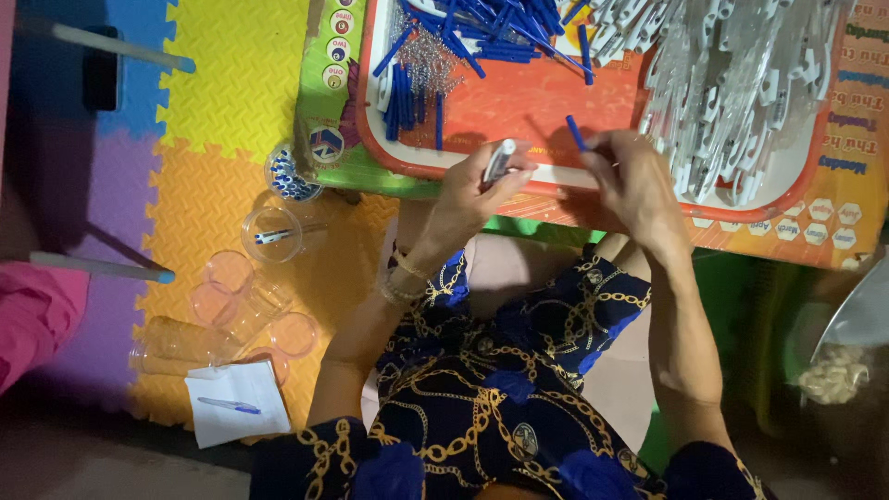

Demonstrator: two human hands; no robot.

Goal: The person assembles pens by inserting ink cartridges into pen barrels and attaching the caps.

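Note:
My left hand (477, 190) grips a white pen barrel (499, 160) upright at the front rim of an orange tray (519, 106). My right hand (630, 181) pinches a short blue pen part (576, 132) just to the right of the barrel. On the tray lie a heap of blue pen parts (482, 32), a clump of small metal springs (426, 60) and a large pile of white pen barrels (732, 83). The two hands are close together but apart.
The tray rests on a low colourful table (833, 222). On the foam floor mat to the left stand several clear plastic cups (231, 306), one holding a pen (271, 235), one holding blue caps (292, 176). A white paper with a pen (236, 403) lies nearby. Pink fabric (32, 315) shows at the left edge.

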